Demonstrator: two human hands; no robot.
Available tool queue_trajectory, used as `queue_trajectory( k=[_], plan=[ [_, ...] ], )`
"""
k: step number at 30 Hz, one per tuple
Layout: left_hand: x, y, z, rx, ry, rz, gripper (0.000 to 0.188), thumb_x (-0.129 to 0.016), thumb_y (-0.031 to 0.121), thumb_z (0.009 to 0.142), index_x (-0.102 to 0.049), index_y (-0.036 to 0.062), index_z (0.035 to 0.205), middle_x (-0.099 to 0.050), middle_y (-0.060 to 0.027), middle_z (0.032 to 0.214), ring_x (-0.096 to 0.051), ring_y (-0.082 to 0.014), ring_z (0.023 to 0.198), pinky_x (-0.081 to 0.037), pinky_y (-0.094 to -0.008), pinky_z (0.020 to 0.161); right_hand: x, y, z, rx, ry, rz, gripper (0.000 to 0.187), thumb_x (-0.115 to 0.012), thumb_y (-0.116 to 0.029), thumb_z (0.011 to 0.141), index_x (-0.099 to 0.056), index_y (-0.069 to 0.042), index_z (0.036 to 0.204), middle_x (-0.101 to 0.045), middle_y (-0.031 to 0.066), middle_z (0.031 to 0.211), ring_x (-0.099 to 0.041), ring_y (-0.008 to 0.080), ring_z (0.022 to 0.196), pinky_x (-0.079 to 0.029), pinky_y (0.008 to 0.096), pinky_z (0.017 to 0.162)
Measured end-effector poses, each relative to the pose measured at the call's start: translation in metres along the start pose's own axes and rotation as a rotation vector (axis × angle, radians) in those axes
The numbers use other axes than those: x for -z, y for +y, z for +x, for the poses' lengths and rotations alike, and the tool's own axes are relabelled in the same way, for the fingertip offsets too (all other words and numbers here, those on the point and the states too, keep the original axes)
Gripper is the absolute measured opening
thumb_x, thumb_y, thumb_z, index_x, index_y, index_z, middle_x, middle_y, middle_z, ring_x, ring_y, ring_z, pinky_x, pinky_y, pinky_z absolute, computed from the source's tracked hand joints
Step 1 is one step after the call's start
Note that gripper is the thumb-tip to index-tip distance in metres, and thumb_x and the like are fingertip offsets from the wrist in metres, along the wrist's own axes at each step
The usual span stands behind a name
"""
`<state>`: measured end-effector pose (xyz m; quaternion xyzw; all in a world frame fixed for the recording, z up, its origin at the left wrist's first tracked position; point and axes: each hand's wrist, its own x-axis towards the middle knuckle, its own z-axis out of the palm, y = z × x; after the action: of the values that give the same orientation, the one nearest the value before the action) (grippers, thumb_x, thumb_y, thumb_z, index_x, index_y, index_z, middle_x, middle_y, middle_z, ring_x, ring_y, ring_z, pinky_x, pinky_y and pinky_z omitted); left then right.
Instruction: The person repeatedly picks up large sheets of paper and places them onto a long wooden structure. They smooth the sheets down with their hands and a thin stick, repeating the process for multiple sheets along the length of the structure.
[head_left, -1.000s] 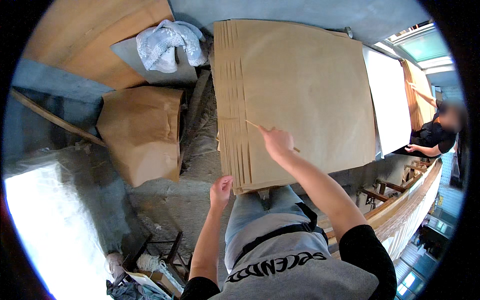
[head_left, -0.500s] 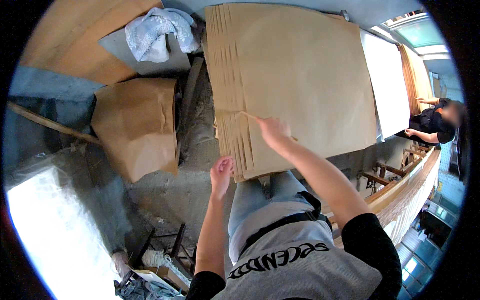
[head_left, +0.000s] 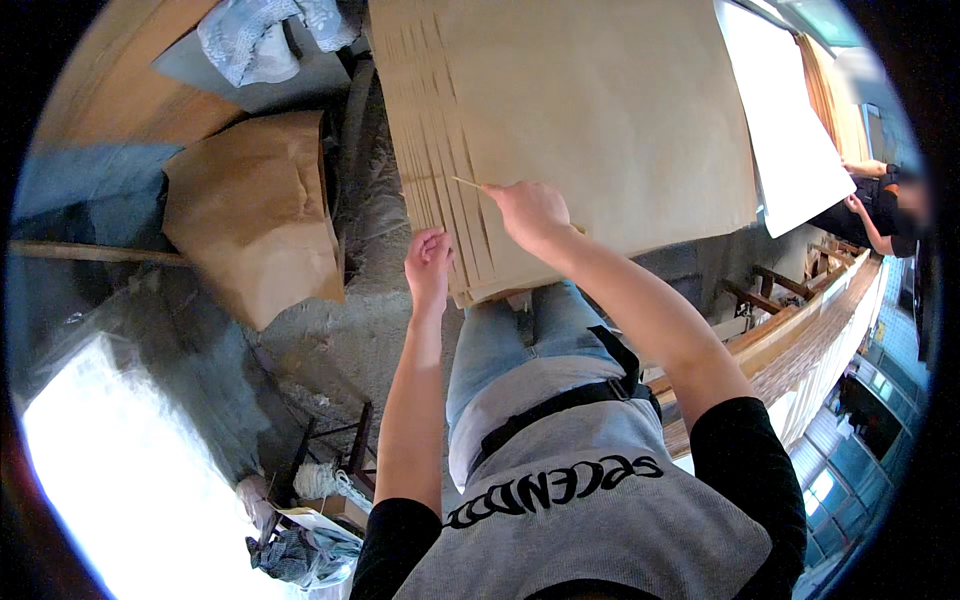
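A tall stack of large brown paper sheets (head_left: pixel 610 110) lies before me, its left edges fanned out in narrow steps. My right hand (head_left: pixel 532 215) is closed around a thin pale stick (head_left: pixel 468 182), whose tip points left over the stepped edges. Beside the stack's near left corner is my left hand (head_left: pixel 429 258), fingers curled in. Whether it pinches a sheet edge or anything else is hidden by the fingers.
Left of the stack lies a folded brown paper piece (head_left: pixel 255 215), with a patterned cloth (head_left: pixel 255 45) beyond it. On the right, a co-worker (head_left: pixel 880 205) handles a large white sheet (head_left: pixel 785 120). A long wooden frame (head_left: pixel 800 325) stands nearer, at right.
My view has shifted, so the stack and both hands sit higher in the picture. My right hand keeps the stick. At right, the white sheet's near corner has swung outward.
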<state>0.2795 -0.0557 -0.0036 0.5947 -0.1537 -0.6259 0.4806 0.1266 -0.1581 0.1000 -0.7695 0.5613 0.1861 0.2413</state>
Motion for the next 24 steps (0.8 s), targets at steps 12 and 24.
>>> queue_trajectory(
  k=[12, 24],
  plan=[
    [-0.037, 0.024, -0.012, 0.179, -0.161, 0.144, 0.038, -0.057, 0.011, 0.080, -0.040, 0.0044, 0.114, -0.050, -0.0062, 0.107, -0.048, -0.0143, 0.098, -0.046, -0.0307, 0.078, -0.040, 0.132, -0.060, -0.200, 0.206, 0.954, 0.024, -0.053, -0.022, 0.082, -0.057, -0.006, 0.101, -0.054, 0.0051, 0.062, -0.051, 0.0107, 0.058, -0.041, 0.0256, 0.053],
    [-0.133, -0.080, -0.070, 0.425, -0.361, -0.242, 0.040, -0.056, 0.014, 0.080, -0.038, 0.0097, 0.117, -0.050, -0.0092, 0.107, -0.050, -0.0226, 0.096, -0.046, -0.0323, 0.071, -0.134, 0.201, -0.151, -0.149, -0.408, 1.539, 0.026, -0.061, -0.025, 0.079, -0.064, -0.010, 0.100, -0.058, -0.0029, 0.075, -0.048, 0.0049, 0.067, -0.039, 0.0202, 0.060]
  ],
)
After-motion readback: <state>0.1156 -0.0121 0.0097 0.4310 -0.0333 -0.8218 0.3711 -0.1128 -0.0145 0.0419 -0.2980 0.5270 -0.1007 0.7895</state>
